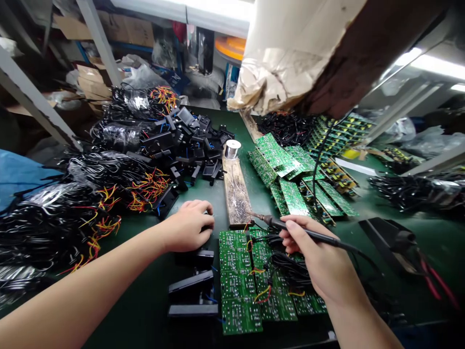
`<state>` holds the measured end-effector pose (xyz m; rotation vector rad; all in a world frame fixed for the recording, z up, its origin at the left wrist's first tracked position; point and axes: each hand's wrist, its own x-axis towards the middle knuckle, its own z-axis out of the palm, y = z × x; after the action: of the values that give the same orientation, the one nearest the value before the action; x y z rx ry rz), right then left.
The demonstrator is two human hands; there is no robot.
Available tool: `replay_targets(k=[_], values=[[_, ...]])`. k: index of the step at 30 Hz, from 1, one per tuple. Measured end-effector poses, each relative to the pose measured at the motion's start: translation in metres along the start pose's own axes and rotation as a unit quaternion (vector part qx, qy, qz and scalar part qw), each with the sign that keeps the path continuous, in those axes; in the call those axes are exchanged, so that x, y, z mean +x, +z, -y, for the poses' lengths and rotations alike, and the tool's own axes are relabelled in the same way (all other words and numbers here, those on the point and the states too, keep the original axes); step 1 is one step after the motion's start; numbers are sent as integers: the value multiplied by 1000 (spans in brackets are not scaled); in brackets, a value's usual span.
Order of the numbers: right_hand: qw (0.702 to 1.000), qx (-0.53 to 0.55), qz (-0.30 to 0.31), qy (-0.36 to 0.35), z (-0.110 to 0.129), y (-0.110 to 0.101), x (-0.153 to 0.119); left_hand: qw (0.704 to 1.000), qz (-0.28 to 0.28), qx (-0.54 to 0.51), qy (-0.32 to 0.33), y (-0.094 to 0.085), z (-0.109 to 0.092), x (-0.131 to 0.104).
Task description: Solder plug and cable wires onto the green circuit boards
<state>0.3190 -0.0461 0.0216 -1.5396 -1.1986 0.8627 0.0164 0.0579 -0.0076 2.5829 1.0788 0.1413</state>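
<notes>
My right hand (316, 252) is closed round the handle of a soldering iron (290, 227), its tip pointing left over the near end of a wooden board (236, 186). Strands of solder and dark specks lie on that wood, and a solder spool (232, 149) stands at its far end. My left hand (192, 225) has curled fingers just behind a row of black plastic cases (192, 281); whatever is between the fingers is hidden. Beneath the iron are green circuit boards (240, 281) laid side by side, with red and yellow wire ends and coiled black cables (288, 266) on them.
Bundled black cables (43, 223) and a heap of black cases (189, 140) fill the left. Stacked circuit boards (290, 165) lie at back right. Red-handled pliers (432, 276) rest far right. A paper-wrapped overhang (290, 58) juts in above.
</notes>
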Motion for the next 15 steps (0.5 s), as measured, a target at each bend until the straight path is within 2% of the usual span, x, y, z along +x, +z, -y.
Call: replay_targets(k=[5,9,15], values=[[996,-75,35,-20,9,7,9,1000,-3,-4,-24,6,-4,2],[991,-117,60,-37,17,17,20,998,-13,-23,-53,12,-17,7],[984,-160,58,-49,20,22,22,995,-23,-54,-81,17,-30,9]])
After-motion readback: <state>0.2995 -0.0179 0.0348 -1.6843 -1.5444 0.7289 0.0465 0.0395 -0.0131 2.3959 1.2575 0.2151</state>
